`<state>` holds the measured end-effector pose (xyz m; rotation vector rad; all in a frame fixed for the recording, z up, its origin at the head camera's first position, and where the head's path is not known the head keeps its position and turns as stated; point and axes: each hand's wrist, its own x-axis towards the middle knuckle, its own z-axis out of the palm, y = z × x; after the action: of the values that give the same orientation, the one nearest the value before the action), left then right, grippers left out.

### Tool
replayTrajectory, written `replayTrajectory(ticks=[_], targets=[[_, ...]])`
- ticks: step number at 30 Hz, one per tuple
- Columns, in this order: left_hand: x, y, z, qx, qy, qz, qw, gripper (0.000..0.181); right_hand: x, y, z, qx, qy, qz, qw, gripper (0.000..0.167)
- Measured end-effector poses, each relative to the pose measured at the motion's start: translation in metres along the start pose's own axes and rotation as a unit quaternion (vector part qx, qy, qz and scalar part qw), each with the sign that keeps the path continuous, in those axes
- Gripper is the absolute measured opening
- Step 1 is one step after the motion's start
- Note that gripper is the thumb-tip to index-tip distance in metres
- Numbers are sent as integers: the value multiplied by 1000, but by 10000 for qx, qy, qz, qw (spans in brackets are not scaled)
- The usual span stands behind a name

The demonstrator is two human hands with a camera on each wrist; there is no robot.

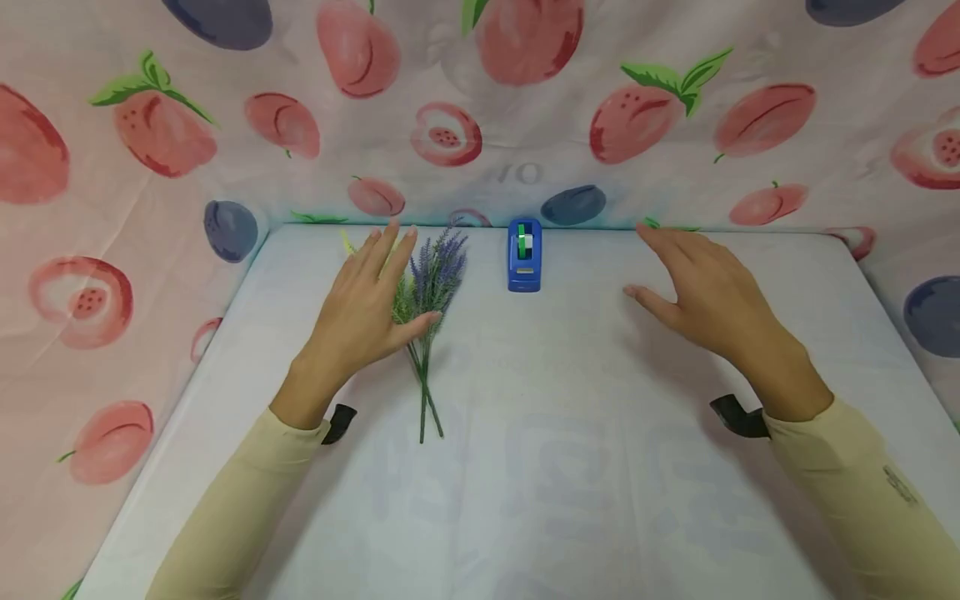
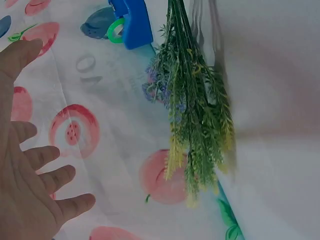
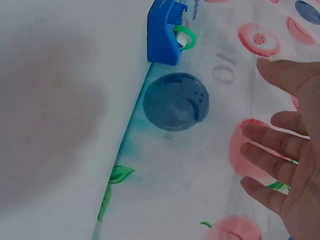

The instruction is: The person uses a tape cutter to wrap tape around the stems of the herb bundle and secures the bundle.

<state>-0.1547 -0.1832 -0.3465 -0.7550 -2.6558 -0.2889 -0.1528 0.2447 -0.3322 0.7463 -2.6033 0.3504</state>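
A bunch of artificial lavender sprigs (image 1: 437,271), purple and yellow-green with bare green stems, lies on the white table left of centre. My left hand (image 1: 363,304) hovers over its left side with fingers spread, holding nothing. In the left wrist view the sprigs (image 2: 192,110) appear apart from that hand (image 2: 30,170). At the back middle stands a blue tape dispenser (image 1: 524,257) with a green-cored roll. To the right of it my right hand (image 1: 701,287) is held in the air, fingers extended and gripping nothing. The right wrist view shows the dispenser (image 3: 167,32) well away from the hand (image 3: 295,145).
A fruit-printed cloth (image 1: 540,117) rises behind the table (image 1: 555,467) and along its sides. Black straps (image 1: 738,415) show beneath both wrists, at the ends of the pale sleeves (image 1: 855,475).
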Motion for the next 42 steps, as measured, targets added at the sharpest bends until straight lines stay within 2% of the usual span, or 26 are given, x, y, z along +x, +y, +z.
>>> replayTrajectory(ticks=[4,8,13,20,24,30,35,42], targets=[[9,1,6,-447,327,98,9984,99,7,0,2,30,200,16,9998,68],[18,3,11,-878,455,19,9951,92,15,0,5,45,211,67,9997,58],[29,6,16,-1307,376,-102,9907,85,25,-1,8,116,119,143,9998,50],[39,6,26,-1909,34,-491,9804,82,38,-3,14,251,-138,382,9989,48],[48,6,33,-2259,-48,-566,9725,80,44,-3,19,326,-227,441,9982,47],[60,8,43,-2827,-213,-623,9569,79,54,-4,26,497,-464,603,9959,47],[69,11,50,-3188,-429,-766,9438,78,62,-4,33,732,-601,696,9931,47],[80,15,62,-3569,-543,-811,9290,76,73,-8,40,1028,-806,834,9879,46]])
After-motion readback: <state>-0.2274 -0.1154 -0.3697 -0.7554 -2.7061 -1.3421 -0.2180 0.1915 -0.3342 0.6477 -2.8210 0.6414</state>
